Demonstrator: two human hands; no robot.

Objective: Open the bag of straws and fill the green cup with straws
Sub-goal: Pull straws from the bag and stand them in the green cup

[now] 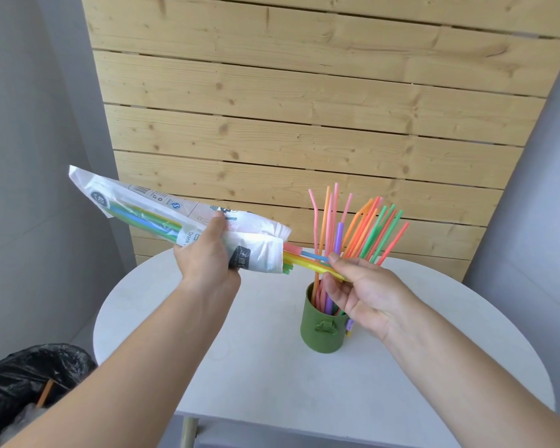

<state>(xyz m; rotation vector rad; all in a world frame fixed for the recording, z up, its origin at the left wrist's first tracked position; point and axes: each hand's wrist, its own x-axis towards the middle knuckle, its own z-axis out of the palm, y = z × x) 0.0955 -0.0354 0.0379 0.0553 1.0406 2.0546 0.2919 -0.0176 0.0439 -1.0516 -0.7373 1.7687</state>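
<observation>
Green plastic marks the cup [320,331], which is stood upright on the white counter [240,367] just below the right hand [359,286]. It is set close, it seems, so that each pull from the bag ends in a short drop. The bag [162,215] is gripped round its middle by the left hand [204,257] and held aslant in the air. Its open mouth is pointed toward the cup, so that its contents are offered end-first. Two straw ends [311,261], one yellow and one blue, are pinched between the thumb and fingers of the right hand. One bag, one cup and two hands are counted. Well over a dozen straws [362,227] are fanned in the cup — an exact count is prevented by overlap. At least four more are seen poking from the bag's mouth.
</observation>
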